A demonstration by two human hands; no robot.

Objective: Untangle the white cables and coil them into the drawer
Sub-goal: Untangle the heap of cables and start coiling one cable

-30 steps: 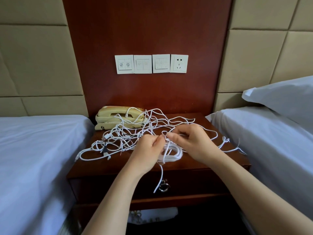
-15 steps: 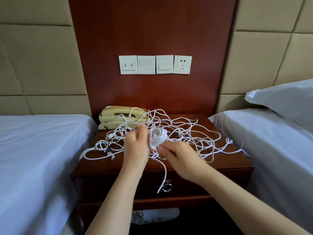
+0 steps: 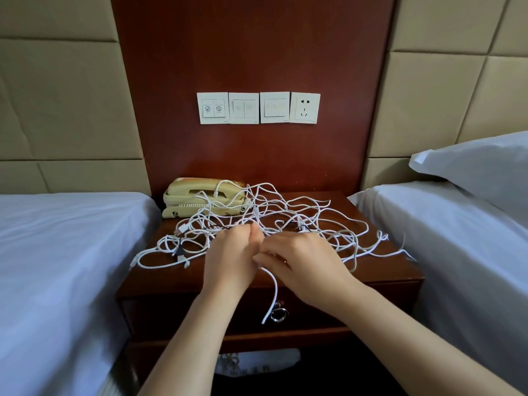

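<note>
Bedside counter (image 3: 171, 277) | cables (image 3: 288, 208) tangled across it, far of my hands | left grip (image 3: 231, 255) and right grip (image 3: 303, 264) closed on one cable, tail (image 3: 275, 292) hanging over shut drawer (image 3: 185, 315) | coil lowered since half-second ago, now hidden between grips; winding unfinished, nothing stowed

A dark wooden bedside counter (image 3: 165, 277) carries two things. A cream telephone (image 3: 188, 192) sits at its back left corner. A loose tangle of white cables (image 3: 320, 221) sprawls across most of the top. Some strands drape over the telephone, and one end hangs past the front edge, before the closed drawer (image 3: 177, 315).
</note>
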